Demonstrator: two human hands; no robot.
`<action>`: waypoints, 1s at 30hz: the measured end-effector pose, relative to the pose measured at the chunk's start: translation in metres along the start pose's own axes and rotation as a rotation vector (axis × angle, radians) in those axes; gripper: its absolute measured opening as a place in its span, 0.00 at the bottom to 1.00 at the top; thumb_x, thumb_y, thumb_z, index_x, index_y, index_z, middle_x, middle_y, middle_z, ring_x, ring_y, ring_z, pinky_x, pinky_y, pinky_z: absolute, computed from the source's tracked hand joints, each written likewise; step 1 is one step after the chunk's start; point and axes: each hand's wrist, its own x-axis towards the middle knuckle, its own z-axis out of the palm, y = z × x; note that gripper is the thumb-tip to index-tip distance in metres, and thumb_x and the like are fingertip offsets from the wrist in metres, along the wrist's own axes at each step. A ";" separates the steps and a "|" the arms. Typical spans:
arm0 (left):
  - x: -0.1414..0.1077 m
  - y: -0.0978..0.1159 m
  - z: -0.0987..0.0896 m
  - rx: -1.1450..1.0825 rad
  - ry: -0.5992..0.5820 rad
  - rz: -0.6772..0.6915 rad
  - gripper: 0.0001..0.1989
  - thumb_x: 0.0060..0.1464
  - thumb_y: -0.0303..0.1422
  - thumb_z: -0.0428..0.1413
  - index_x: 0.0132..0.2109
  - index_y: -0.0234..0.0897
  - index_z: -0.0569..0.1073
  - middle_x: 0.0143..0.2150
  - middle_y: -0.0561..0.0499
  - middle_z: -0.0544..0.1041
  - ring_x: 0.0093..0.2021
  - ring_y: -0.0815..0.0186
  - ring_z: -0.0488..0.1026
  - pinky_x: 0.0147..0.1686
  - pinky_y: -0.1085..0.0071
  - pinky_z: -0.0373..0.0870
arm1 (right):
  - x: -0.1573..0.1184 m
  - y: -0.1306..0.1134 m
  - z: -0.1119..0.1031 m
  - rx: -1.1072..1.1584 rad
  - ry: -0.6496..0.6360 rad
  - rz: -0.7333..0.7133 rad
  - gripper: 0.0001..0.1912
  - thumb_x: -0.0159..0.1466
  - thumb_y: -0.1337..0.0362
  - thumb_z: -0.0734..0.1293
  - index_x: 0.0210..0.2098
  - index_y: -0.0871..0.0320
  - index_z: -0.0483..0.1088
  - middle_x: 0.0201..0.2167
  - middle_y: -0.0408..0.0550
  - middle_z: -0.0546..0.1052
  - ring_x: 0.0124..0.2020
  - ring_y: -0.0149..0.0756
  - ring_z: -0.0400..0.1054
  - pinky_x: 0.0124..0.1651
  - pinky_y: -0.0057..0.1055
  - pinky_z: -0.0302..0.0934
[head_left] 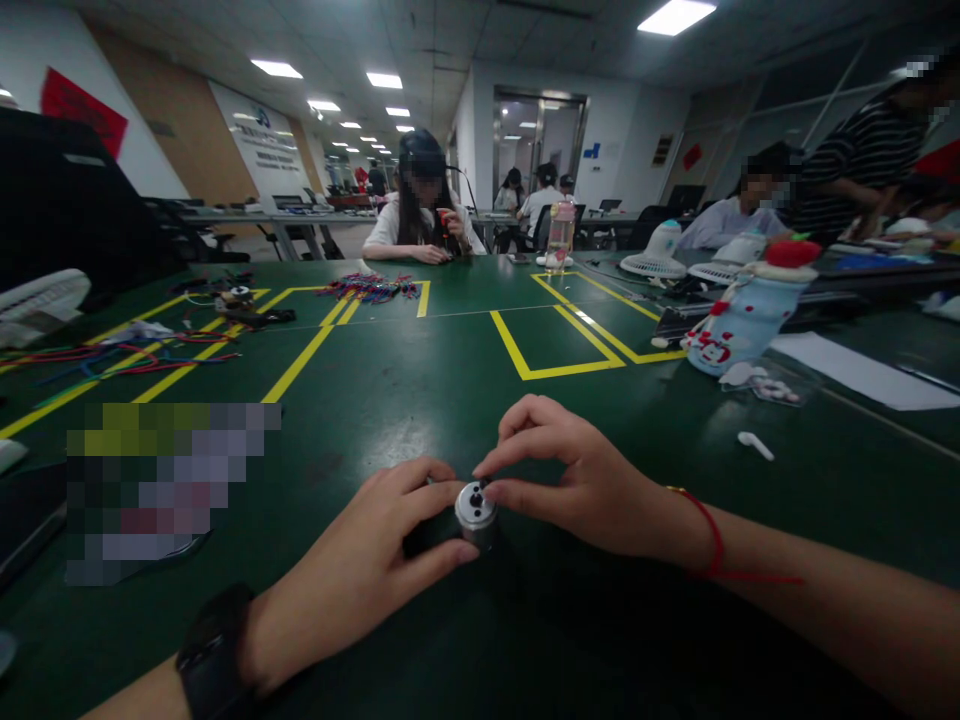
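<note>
A small silver cylinder point(478, 525), which looks like a little motor, stands upright on the green table point(420, 400). Its round top face has several dark holes. My left hand point(375, 535) grips the cylinder's side between thumb and fingers, and a dark watch is on that wrist. From the right, my right hand point(566, 470) reaches over the top face with thumb and forefinger pinched at its rim. Whatever sits between those fingertips is too small to make out. A red string point(712, 535) circles the right wrist.
At left lie loose coloured wires point(150, 360) and a pixelated packet point(165, 480). A bundle of wires point(371, 288) is farther back. To the right are a blue bottle point(750, 315), a white earbud point(755, 446) and paper point(862, 370). A person point(424, 215) sits opposite.
</note>
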 end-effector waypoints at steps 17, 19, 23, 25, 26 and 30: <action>0.001 -0.007 0.010 0.021 0.006 0.017 0.13 0.60 0.38 0.56 0.52 0.48 0.69 0.53 0.51 0.68 0.51 0.57 0.66 0.51 0.59 0.64 | -0.004 -0.002 -0.002 0.000 -0.137 -0.036 0.11 0.60 0.62 0.68 0.42 0.58 0.76 0.42 0.50 0.70 0.43 0.35 0.65 0.48 0.35 0.60; 0.002 -0.007 0.010 0.008 -0.015 0.008 0.12 0.60 0.38 0.56 0.51 0.47 0.69 0.52 0.51 0.69 0.50 0.57 0.67 0.50 0.60 0.64 | -0.003 0.001 -0.005 0.035 -0.082 -0.027 0.10 0.61 0.62 0.67 0.41 0.58 0.76 0.41 0.49 0.71 0.43 0.34 0.66 0.47 0.33 0.61; 0.003 -0.002 0.011 -0.009 -0.050 -0.009 0.11 0.61 0.38 0.55 0.50 0.46 0.69 0.50 0.51 0.69 0.49 0.58 0.66 0.49 0.61 0.64 | -0.004 0.030 -0.016 0.125 0.147 0.174 0.10 0.63 0.60 0.65 0.35 0.58 0.76 0.35 0.47 0.75 0.38 0.33 0.67 0.43 0.32 0.61; 0.003 0.001 0.012 -0.010 -0.057 -0.013 0.11 0.61 0.38 0.55 0.50 0.47 0.69 0.51 0.51 0.69 0.50 0.58 0.66 0.49 0.61 0.63 | -0.007 0.054 -0.022 0.218 0.283 0.366 0.12 0.62 0.57 0.66 0.33 0.59 0.76 0.31 0.46 0.75 0.32 0.32 0.67 0.37 0.30 0.60; 0.002 0.002 0.013 -0.010 -0.061 -0.015 0.11 0.61 0.38 0.55 0.50 0.48 0.69 0.51 0.51 0.69 0.50 0.58 0.66 0.49 0.61 0.63 | -0.009 0.067 -0.024 0.281 0.369 0.467 0.14 0.60 0.55 0.67 0.31 0.60 0.76 0.28 0.46 0.75 0.28 0.30 0.65 0.33 0.29 0.58; 0.001 0.004 0.016 -0.003 -0.064 -0.031 0.11 0.61 0.38 0.55 0.51 0.48 0.69 0.51 0.52 0.68 0.50 0.58 0.66 0.50 0.61 0.63 | -0.015 0.105 -0.025 0.304 0.503 0.557 0.19 0.61 0.51 0.64 0.33 0.62 0.74 0.25 0.44 0.71 0.23 0.27 0.60 0.27 0.27 0.54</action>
